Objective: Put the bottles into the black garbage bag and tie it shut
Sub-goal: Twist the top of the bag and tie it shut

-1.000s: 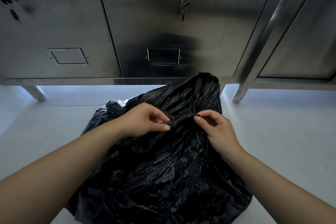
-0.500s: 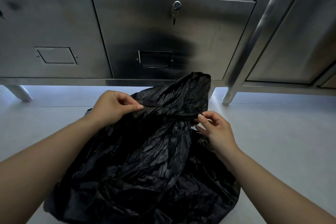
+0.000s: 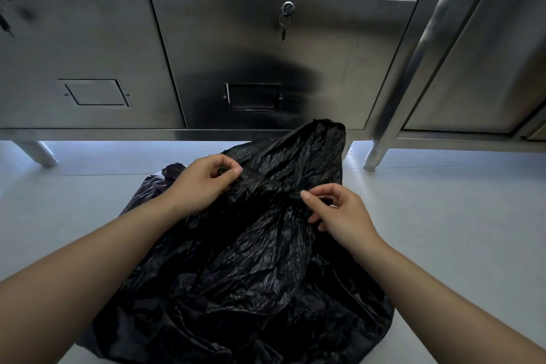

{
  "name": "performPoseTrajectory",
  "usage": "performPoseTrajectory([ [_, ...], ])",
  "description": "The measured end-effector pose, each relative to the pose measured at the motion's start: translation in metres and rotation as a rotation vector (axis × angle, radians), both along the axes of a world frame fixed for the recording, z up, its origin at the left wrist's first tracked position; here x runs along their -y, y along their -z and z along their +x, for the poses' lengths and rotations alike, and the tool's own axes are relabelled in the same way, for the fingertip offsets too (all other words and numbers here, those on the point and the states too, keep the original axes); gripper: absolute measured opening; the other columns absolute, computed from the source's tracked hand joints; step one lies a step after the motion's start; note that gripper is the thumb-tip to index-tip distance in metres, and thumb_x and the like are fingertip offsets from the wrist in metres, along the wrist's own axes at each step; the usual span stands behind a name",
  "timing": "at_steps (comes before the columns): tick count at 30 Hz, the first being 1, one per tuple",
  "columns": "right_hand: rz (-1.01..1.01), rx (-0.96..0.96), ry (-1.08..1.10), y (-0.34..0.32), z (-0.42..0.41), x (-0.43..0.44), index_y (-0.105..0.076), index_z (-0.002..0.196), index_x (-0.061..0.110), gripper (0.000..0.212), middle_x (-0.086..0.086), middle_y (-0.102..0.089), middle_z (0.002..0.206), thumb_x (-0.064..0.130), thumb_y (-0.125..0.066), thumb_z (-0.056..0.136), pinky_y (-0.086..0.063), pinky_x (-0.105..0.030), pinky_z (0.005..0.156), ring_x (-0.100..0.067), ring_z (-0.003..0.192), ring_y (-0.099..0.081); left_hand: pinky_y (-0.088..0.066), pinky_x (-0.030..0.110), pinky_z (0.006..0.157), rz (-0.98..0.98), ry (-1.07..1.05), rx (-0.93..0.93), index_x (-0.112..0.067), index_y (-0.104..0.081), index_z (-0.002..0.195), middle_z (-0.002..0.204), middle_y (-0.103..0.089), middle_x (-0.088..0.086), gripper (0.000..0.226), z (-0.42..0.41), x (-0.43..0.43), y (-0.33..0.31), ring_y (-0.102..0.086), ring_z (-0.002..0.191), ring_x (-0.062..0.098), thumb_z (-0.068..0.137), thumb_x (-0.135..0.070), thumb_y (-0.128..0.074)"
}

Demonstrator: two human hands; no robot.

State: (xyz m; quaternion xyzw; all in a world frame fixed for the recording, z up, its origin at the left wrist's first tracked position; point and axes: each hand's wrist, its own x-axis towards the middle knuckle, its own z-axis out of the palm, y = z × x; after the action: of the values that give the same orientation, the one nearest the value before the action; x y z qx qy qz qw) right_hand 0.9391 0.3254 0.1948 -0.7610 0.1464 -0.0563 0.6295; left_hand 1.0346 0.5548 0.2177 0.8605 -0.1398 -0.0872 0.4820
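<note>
The floor [image 3: 443,216] lies open left and right of the bag [image 3: 251,275]; just behind it, a steel cabinet [image 3: 266,53] and metal leg [image 3: 373,156] block passage.

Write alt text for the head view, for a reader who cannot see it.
The left hand and right hand each pinch a fold of a crumpled black garbage bag on a pale floor. Behind it stands a steel cabinet with keys hanging from its lock.

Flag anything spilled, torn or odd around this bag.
Nothing spilled or torn shows. The black garbage bag lies crumpled on the floor, its neck pinched by the left hand and right hand, no knot visible. Only oddity: a dark patch on the cabinet door, likely a reflection.
</note>
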Motion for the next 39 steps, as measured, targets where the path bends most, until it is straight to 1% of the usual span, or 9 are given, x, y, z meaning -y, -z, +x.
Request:
performPoseTrajectory([
  [6,-0.121,-0.007,0.019,0.005,0.001,-0.002,-0.066,0.077,0.019,0.01,0.003,-0.068,0.072,0.019,-0.076,0.077,-0.052,-0.016,0.053,-0.007,0.057,-0.066,-0.036,-0.004,0.067,0.086,0.125,0.008,-0.036,-0.073,0.08,0.084,-0.069,-0.028,0.003,-0.009,0.002,-0.002,-0.059,0.08,-0.016,0.079,-0.036,-0.071],
  [12,-0.193,-0.027,0.053,0.006,0.0,-0.003,-0.07,0.077,0.029,0.015,0.006,-0.072,0.08,0.029,-0.082,0.069,-0.056,-0.03,0.073,-0.015,0.071,-0.07,-0.041,0.005,0.077,0.127,0.207,-0.001,-0.029,-0.071,0.085,0.089,-0.071,-0.014,0.008,-0.011,0.008,0.003,-0.062,0.083,-0.01,0.078,-0.026,-0.074],
  [16,-0.253,-0.033,0.064,0.006,-0.001,-0.002,-0.072,0.077,0.029,0.016,0.006,-0.072,0.082,0.027,-0.084,0.067,-0.054,-0.03,0.08,-0.015,0.078,-0.068,-0.04,-0.001,0.075,0.101,0.232,-0.016,-0.029,-0.072,0.09,0.09,-0.071,-0.018,0.009,-0.015,0.011,0.006,-0.062,0.086,-0.013,0.081,-0.029,-0.07],
  [20,-0.4,0.003,0.02,0.006,-0.002,0.001,-0.07,0.08,0.028,0.014,0.019,-0.066,0.079,0.024,-0.081,0.071,-0.043,-0.003,0.07,0.005,0.076,-0.061,-0.043,0.008,0.079,0.257,0.277,0.034,-0.031,-0.073,0.097,0.093,-0.071,-0.02,0.015,-0.015,0.01,0.006,-0.062,0.086,-0.009,0.085,-0.034,-0.065],
  [22,-0.494,0.032,-0.013,0.006,-0.003,0.001,-0.071,0.083,0.025,0.012,0.022,-0.062,0.077,0.023,-0.079,0.073,-0.037,0.003,0.067,0.01,0.075,-0.056,-0.045,0.015,0.084,0.394,0.343,0.052,-0.031,-0.072,0.101,0.099,-0.07,-0.018,0.019,-0.016,0.009,0.007,-0.062,0.091,-0.005,0.086,-0.036,-0.064],
  [26,-0.677,0.083,-0.089,0.007,-0.005,0.003,-0.071,0.091,0.018,0.014,0.009,-0.065,0.088,0.022,-0.075,0.078,-0.037,-0.007,0.071,-0.002,0.08,-0.053,-0.039,0.007,0.076,0.443,0.393,0.049,-0.03,-0.071,0.101,0.101,-0.07,-0.016,0.02,-0.017,0.01,0.008,-0.061,0.091,-0.003,0.084,-0.038,-0.064],
  [31,-0.75,0.092,-0.105,0.005,-0.003,0.009,-0.069,0.093,0.016,0.014,0.005,-0.065,0.092,0.023,-0.072,0.081,-0.037,-0.014,0.072,-0.005,0.082,-0.052,-0.039,0.002,0.062,0.347,0.323,0.076,-0.034,-0.071,0.08,0.078,-0.068,-0.019,0.006,-0.017,0.014,0.005,-0.059,0.073,-0.011,0.077,-0.038,-0.072],
  [35,-0.605,0.1,0.018,0.0,-0.001,0.015,-0.07,0.08,0.024,0.009,0.016,-0.065,0.077,0.027,-0.077,0.075,-0.039,-0.004,0.063,0.0,0.072,-0.058,-0.039,0.0,0.06,0.146,0.189,0.036,-0.039,-0.072,0.065,0.071,-0.071,-0.022,0.008,-0.013,0.011,0.003,-0.062,0.068,-0.011,0.071,-0.036,-0.076],
  [39,-0.5,0.049,0.054,0.005,-0.011,0.02,-0.068,0.07,0.03,0.011,0.015,-0.067,0.07,0.027,-0.078,0.073,-0.041,-0.006,0.057,0.002,0.064,-0.06,-0.043,0.003,0.062,0.156,0.217,0.015,-0.044,-0.072,0.068,0.072,-0.072,-0.022,0.009,-0.012,0.003,0.005,-0.064,0.069,-0.007,0.072,-0.036,-0.076],
])
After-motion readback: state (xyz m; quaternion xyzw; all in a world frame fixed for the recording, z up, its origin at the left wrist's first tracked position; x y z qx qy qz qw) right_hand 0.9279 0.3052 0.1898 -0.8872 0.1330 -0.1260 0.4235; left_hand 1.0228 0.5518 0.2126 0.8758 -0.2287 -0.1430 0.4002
